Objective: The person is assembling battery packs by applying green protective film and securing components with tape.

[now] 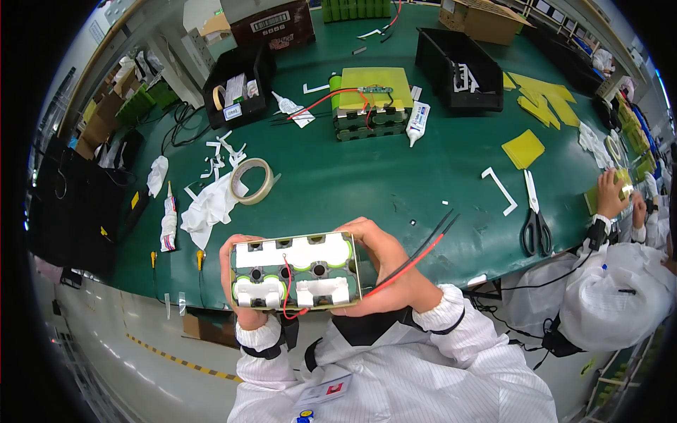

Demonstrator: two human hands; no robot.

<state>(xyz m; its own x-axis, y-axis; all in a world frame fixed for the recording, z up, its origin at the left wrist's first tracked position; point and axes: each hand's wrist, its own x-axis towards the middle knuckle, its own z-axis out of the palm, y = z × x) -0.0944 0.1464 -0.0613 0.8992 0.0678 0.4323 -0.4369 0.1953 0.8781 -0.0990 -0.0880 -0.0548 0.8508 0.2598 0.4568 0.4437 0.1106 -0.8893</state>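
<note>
Between my two hands I hold a battery pack (319, 270) above the table's front edge. White strips cover parts of its cell ends, and a thin red wire crosses that face. My left hand (243, 310) grips its left end. Around the right end are the fingers of my right hand (391, 271), with thicker red and black leads (423, 255) running out past them. A second battery pack (372, 102) with a yellow sheet and a small circuit board on top stands farther back. Beside it lies a white glue tube (418, 123).
A tape roll (266, 185), crumpled white paper (209, 215) and another tube (168, 224) lie left. Scissors (536, 218), a white strip (499, 190) and yellow sheets (524, 149) lie right. Black bins (460, 70) stand behind. A co-worker (613, 296) sits at the right.
</note>
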